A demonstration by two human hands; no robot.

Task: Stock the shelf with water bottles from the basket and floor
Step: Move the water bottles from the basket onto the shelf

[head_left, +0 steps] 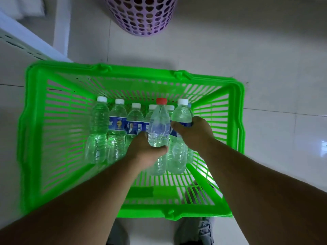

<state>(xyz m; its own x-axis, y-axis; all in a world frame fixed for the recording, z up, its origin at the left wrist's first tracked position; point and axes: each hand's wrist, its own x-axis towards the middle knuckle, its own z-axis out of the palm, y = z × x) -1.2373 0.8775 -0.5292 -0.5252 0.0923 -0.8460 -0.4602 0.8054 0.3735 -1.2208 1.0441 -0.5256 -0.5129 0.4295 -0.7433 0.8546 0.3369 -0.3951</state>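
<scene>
1. Head view, layout. You are looking straight down into a green basket (pixel 44 121) on a pale tiled floor (pixel 265 68). A row of water bottles (pixel 116 124) lies across its bottom, caps toward 12 o'clock. A purple hamper (pixel 141 16) stands at 12 o'clock beyond the basket, and a white shelf edge (pixel 26 41) runs at 10 o'clock.

2. Head view, left hand. Your left hand (pixel 146 152) grasps the red-capped bottle (pixel 159 124) round its lower body, thumb curled under its base. The bottle sits above the row, and its long axis runs from 6 to 12 o'clock, cap away from you.

3. Head view, right hand. Your right hand (pixel 192 133) is wrapped round the white-capped bottle (pixel 182 117) at the label, at the 3 o'clock end of the row. Its long axis also points toward 12 o'clock. Whether it has left the basket bottom cannot be told.

4. Head view, deciding relation. The shelf lies toward 10 o'clock from both hands, so your left hand is probably the nearer one. Both bottles must clear the basket rim before swinging left.
</scene>
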